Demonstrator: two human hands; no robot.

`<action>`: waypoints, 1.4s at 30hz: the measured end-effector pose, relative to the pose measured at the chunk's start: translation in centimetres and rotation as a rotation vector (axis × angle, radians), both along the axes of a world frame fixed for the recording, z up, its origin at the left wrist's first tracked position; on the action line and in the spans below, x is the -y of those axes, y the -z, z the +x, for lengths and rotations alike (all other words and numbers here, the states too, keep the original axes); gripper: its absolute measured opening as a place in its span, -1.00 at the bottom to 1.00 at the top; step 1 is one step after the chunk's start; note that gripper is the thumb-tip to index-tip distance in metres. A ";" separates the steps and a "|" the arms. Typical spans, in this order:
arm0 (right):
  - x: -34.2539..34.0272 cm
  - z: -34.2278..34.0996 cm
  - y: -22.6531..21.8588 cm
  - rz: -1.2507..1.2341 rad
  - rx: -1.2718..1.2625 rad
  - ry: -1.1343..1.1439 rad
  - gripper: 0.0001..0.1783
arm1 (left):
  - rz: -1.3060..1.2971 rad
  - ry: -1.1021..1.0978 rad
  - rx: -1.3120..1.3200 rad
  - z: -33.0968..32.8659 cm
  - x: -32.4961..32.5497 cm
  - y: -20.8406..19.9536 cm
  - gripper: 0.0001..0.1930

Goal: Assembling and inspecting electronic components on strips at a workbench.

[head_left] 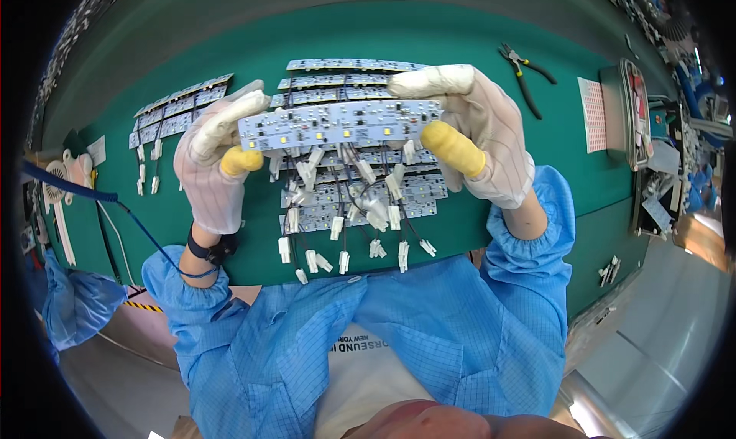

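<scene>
Between my two gloved hands I hold up a long white LED circuit board (337, 124), dotted with yellow LEDs and small black parts. My left hand (218, 151) pinches its left end, a yellow cot on the thumb. At the right end my right hand (479, 136) grips it, thumb in a yellow cot below and fingers above. Beneath and behind it lie several similar boards (353, 65) in rows. White plug connectors (337, 228) on dark wires hang from the boards toward me.
Another group of boards (180, 111) with connectors lies on the green mat (537, 159) at left. Cutting pliers (529, 75) rest at the far right, near a sheet of red labels (593, 115) and a metal box (625, 117). A blue cord (146, 228) runs to my left wrist.
</scene>
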State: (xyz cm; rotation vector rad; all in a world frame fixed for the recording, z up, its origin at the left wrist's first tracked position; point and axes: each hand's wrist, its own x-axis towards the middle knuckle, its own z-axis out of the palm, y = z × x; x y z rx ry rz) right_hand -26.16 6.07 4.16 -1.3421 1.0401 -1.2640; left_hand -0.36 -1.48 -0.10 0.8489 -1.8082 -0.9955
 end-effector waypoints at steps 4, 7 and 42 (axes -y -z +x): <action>0.0 0.4 0.2 -0.040 0.094 -0.008 -0.41 | 0.009 0.009 0.070 0.0 0.4 -0.2 -0.37; 0.0 0.1 -0.1 -0.014 0.095 -0.031 -0.39 | 0.040 0.034 0.085 0.2 0.3 -0.2 -0.37; 0.1 -0.2 1.8 -0.020 -0.021 0.013 -0.47 | 0.275 0.104 -0.200 -0.7 -0.1 -1.3 -0.64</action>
